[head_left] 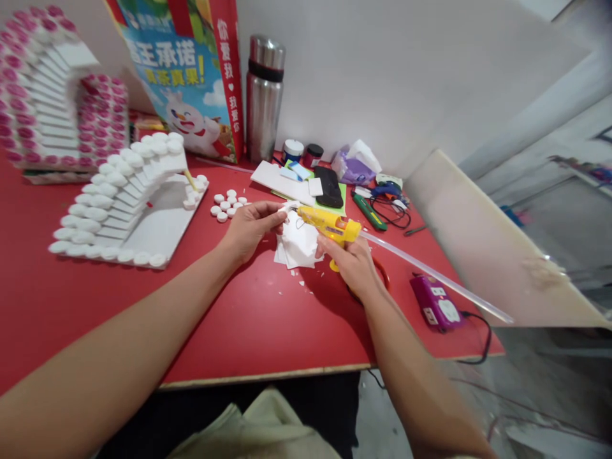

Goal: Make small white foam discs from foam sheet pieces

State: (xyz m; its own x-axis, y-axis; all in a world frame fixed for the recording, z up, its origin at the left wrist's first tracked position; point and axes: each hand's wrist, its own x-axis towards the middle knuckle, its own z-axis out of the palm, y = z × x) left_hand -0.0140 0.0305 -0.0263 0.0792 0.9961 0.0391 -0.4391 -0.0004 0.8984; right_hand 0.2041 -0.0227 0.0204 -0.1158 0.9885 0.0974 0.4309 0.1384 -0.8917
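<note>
My right hand (pixel 351 258) is closed round the handle of a yellow hot glue gun (pixel 329 223), whose nozzle points left. A long clear glue stick (pixel 440 274) juts from its back end. Pinched in my left hand (pixel 253 226) is a small white piece (pixel 289 206), right at the nozzle; its exact shape is too small to tell. Below the gun lie white sheets (pixel 299 245) with small scraps around them. Left of my left hand is a cluster of white round discs (pixel 227 205). Farther left stands a white model staircase (pixel 122 204) edged with such discs.
A second staircase with pink decorations (pixel 43 95) stands at the back left, beside a printed bag (pixel 186 76) and a steel flask (pixel 265 99). Toward the right are a green tool (pixel 369 211), a purple power socket box (pixel 436 303) and a leaning board (pixel 497 255).
</note>
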